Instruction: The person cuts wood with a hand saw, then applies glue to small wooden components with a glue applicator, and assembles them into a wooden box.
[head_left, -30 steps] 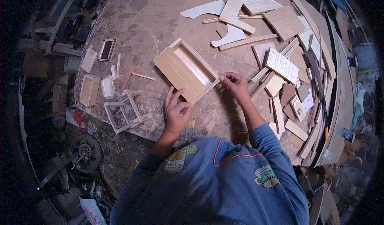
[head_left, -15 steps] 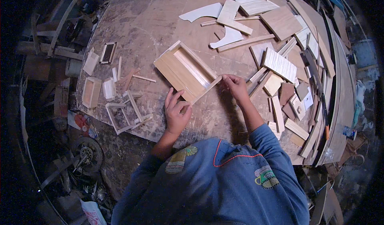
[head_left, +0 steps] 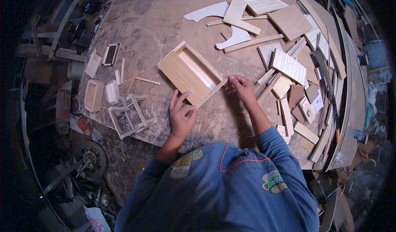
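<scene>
A shallow open wooden box [head_left: 181, 77] lies tilted at an angle in front of me, with a pale long side and a hollow inside. My left hand [head_left: 181, 115] is at its near left corner, fingers curved against the side and thumb by the corner. At the right corner, my right hand [head_left: 241, 88] pinches the box's end edge between thumb and fingers. The palm side of the right hand and the box's underside are hidden.
Left on the worn table [head_left: 136, 34] are a small wooden frame stand [head_left: 128, 116], a small open box [head_left: 95, 95] and a dark-centred frame [head_left: 111, 54]. Wood offcuts [head_left: 288, 67] pile up at the right. A wheel [head_left: 90, 160] is below the table's left edge.
Almost nothing differs. The box and both hands have shifted very slightly, and the grip looks the same.
</scene>
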